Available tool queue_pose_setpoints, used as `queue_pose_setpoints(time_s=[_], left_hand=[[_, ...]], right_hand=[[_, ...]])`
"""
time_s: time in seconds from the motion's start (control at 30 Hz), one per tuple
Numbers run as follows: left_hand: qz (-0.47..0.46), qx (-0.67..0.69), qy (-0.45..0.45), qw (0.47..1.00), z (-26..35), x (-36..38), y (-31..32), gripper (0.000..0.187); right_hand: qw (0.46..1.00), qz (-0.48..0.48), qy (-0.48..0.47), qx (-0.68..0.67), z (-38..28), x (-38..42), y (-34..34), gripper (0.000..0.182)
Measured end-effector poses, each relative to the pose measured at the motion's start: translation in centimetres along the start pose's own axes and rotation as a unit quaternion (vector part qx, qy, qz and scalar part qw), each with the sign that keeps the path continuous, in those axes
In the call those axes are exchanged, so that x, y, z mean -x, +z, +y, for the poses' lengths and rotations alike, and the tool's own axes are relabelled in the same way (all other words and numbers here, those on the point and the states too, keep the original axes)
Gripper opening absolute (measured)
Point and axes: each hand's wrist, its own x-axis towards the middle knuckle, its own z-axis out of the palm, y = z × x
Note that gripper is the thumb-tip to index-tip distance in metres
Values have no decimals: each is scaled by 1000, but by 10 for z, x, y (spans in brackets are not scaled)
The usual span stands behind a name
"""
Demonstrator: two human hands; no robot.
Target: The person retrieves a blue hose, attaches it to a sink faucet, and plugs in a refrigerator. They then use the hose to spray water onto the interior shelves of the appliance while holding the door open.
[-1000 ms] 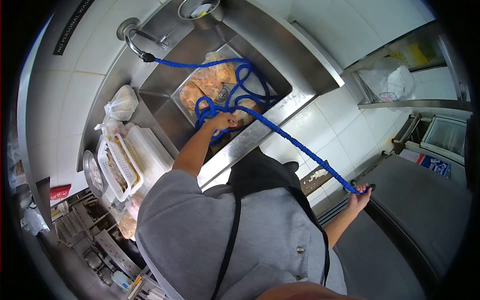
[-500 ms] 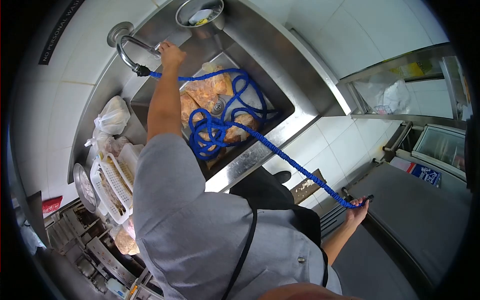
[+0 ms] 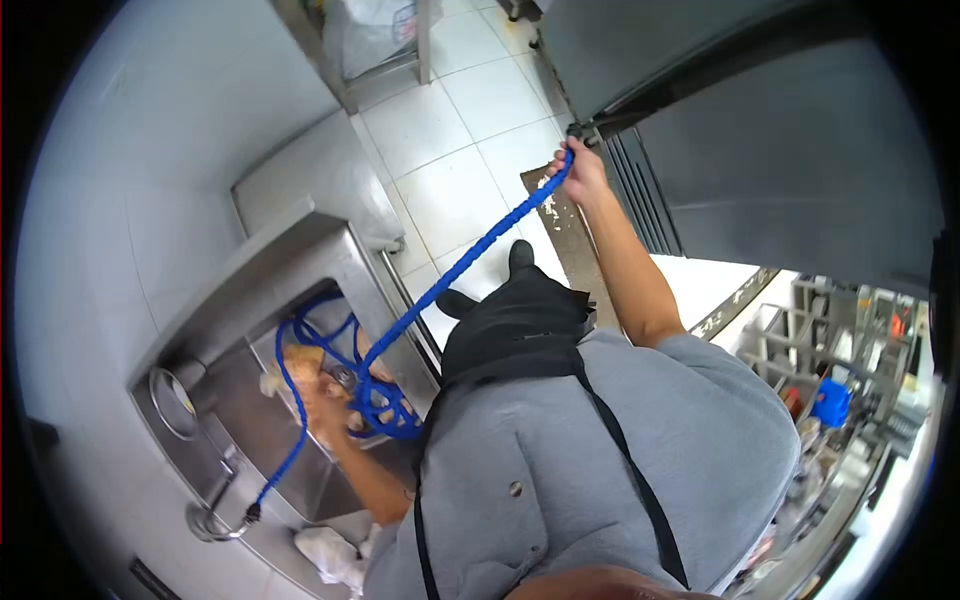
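Observation:
A blue fabric-covered hose [image 3: 465, 262] runs from the faucet [image 3: 215, 525], lies in loose coils in the steel sink [image 3: 243, 395] and stretches up to my right hand [image 3: 582, 172]. That hand is closed around the hose just below its black end fitting [image 3: 574, 131], out over the floor. Down in the sink is my left hand [image 3: 325, 408], smeared by motion, so its fingers do not show clearly. It overlaps the plastic-bagged orange-brown food [image 3: 302, 362] beside the hose coils and the drain.
A metal bowl [image 3: 172, 404] stands at the sink's far-left corner. Large grey cabinets [image 3: 790, 190] rise at the right, close past my right hand. White bags [image 3: 328, 552] lie beside the sink at the bottom. Cluttered shelves [image 3: 830, 400] stand at the far right.
The view has swung round toward the floor and cabinets. My left hand has left the faucet handle and moved down into the sink. My right hand still holds the hose end.

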Motion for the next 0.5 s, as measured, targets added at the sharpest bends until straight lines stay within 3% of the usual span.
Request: queue_pose_setpoints(time_s=[0.07,0.1,0.13,0.2,0.27,0.3,0.33,0.37,0.4,0.5], left_hand=[[-168,127,178,961,-63,-7,130,101],[-100,265,128,951,-30,26,135,67],[-102,250,130,954,-17,19,125,67],[-76,238,4,968,9,11,119,29],[31,351,-11,936,11,2,105,24],[-11,382,-170,908,89,28,20,25],[127,337,-14,933,25,7,34,25],[178,287,40,940,49,18,-14,25],[211,265,5,941,71,24,-53,26],[326,221,84,915,182,50,-165,29]], right_hand=[[1000,-4,7,-23,2,-12,18,19],[1000,-3,4,-12,8,-8,12,19],[1000,0,2,2,10,-11,6,18],[999,-21,26,-11,8,-18,-1,19],[1000,3,24,8,-1,-14,5,20],[999,-3,33,11,-10,-14,4,20],[999,-17,29,-2,-13,-17,5,21],[999,-30,25,-17,-16,-18,6,21],[998,-45,26,-22,-28,-13,8,20],[992,-96,25,-80,-57,-39,-13,19]])
